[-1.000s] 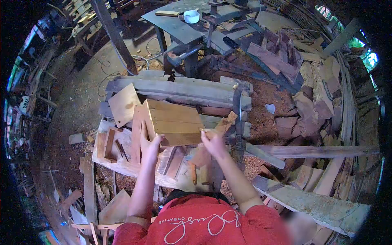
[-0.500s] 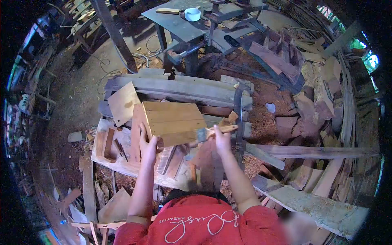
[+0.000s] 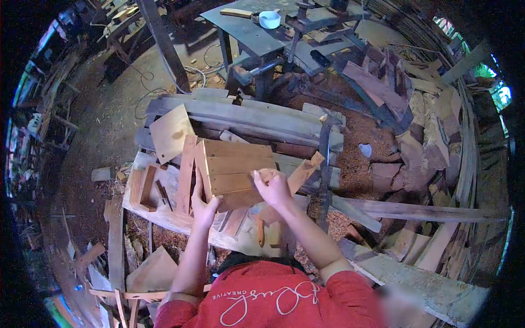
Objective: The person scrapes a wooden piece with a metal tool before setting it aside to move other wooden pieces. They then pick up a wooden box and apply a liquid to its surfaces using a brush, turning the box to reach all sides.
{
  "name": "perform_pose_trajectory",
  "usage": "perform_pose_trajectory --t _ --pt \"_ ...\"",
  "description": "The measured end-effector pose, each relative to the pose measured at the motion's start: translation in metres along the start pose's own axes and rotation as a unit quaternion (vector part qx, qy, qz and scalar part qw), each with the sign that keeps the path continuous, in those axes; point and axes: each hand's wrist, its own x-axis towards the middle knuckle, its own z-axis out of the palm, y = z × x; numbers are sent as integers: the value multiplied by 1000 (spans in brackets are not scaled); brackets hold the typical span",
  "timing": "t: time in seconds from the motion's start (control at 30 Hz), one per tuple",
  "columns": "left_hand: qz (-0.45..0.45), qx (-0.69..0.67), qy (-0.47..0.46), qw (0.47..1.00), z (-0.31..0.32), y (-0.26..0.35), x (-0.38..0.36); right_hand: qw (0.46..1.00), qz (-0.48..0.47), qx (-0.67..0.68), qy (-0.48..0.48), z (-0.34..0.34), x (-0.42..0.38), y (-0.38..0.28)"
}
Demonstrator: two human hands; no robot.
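Observation:
My left hand (image 3: pixel 204 205) is closed on the lower left edge of a wooden box (image 3: pixel 235 167) made of planks, holding it tilted over the low bench. Against the box's right side, my right hand (image 3: pixel 273 188) is closed around a paintbrush (image 3: pixel 267 173). Only a bit of its wooden handle shows; its bristles are hidden. Left of the box, a reddish board (image 3: pixel 186 175) leans upright, and behind it rests a pale square panel (image 3: pixel 171 134). An orange-brown handle (image 3: pixel 260 232) lies on the bench below my right hand.
The low bench (image 3: pixel 140 205) carries a small wooden frame (image 3: pixel 146 187) and dark thin tools (image 3: pixel 163 195). Behind it stands a metal table (image 3: pixel 240 30) with a white bowl (image 3: pixel 269 19). Planks and wood blocks (image 3: pixel 385 175) crowd the right side, with shavings on the floor.
My right hand has moved left and down with the paintbrush, turning so the bristles no longer show. The box has shifted slightly right and down in view with my left hand.

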Motion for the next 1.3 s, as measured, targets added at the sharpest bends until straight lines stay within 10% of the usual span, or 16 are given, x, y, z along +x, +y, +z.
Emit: perform_pose_trajectory --t 0.07,0.13,0.23,0.43,0.5,0.6,0.63,0.73,0.87,1.03,1.2,1.3 --pt "40 39 3 998 -2 -6 -2 998 3 51 -37 -1 1 -26" --pt "37 36 4 999 1 -2 -4 880 188 437 3 -4 2 -39" --pt "31 52 9 998 2 0 -4 849 256 462 4 8 -8 3" --pt "36 72 3 997 -7 -4 -5 913 286 239 164 -21 -21 106" --pt "59 78 1 995 -5 -2 -4 976 160 -40 146 -32 -19 128" --pt "16 96 -5 995 -6 3 -3 983 80 -110 122 -24 -9 86" --pt "30 93 -5 995 -4 6 -4 979 179 -98 -1 -29 -1 40" --pt "43 91 -6 995 -2 7 -4 990 -61 -109 71 7 -1 15" --pt "42 107 -11 993 -3 6 -4 996 -33 78 3 8 11 -31" --pt "64 125 -2 990 2 15 -4 817 227 529 39 15 18 -20" --pt "58 120 0 991 -2 6 -4 817 348 432 158 12 2 74" --pt "64 126 11 990 -1 9 -4 921 266 252 131 -11 2 113"
